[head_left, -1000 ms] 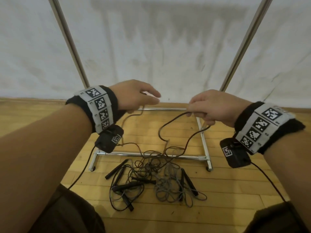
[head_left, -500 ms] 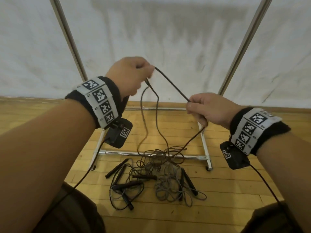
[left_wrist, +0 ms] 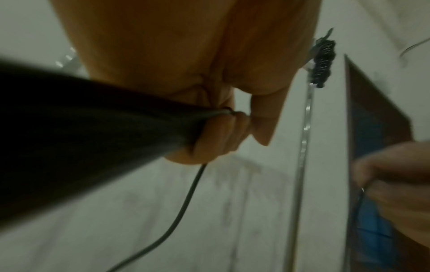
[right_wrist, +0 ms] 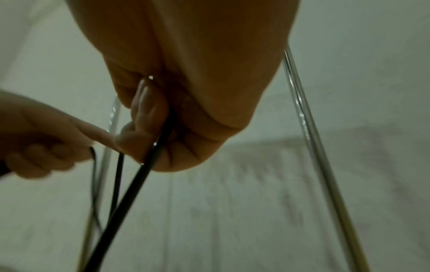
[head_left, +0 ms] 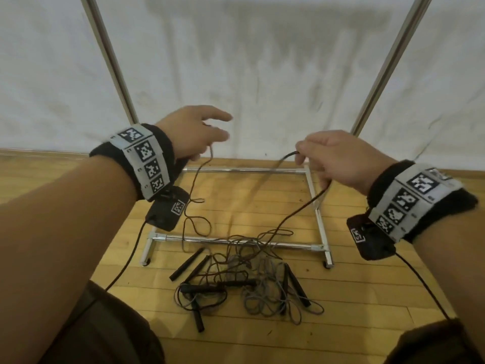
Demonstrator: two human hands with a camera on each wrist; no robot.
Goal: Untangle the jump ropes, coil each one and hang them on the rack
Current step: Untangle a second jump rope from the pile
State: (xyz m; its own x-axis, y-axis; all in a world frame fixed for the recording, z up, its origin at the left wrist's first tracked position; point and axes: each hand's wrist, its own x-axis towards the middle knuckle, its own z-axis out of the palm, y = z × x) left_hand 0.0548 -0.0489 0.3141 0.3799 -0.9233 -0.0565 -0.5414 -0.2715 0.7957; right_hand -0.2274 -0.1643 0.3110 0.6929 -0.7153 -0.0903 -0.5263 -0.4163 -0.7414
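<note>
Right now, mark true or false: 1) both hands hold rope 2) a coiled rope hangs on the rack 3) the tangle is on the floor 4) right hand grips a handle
1) True: the left hand and right hand each hold rope.
2) False: none shows on the rack.
3) True: the tangle lies on the floor by the rack's base.
4) False: it pinches bare rope; the left hand grips a handle.

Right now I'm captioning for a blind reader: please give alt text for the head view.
Two hands, left hand and right hand, hold a thin black jump rope above a tangled pile of ropes lying on the wooden floor before a metal rack.
</note>
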